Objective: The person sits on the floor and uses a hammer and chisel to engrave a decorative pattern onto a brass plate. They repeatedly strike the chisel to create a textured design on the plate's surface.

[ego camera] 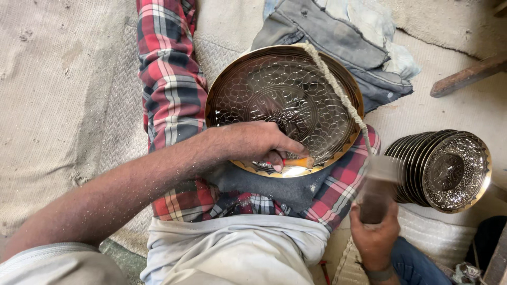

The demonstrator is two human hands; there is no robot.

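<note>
Engraved round brass plate (285,100): patterned face up, tilted, lying under and beyond the left hand (253,142). Orange-tipped chisel (296,162): pinched in that hand's fingers, on the plate's near rim. Blurred mallet (376,192): gripped upright by the right hand (375,237).

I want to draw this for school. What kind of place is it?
Probably a metal craft workshop on the floor. The left hand presses a small tool to an engraved brass plate, the right hand swings a hammer, and finished plates are stacked nearby.
</note>
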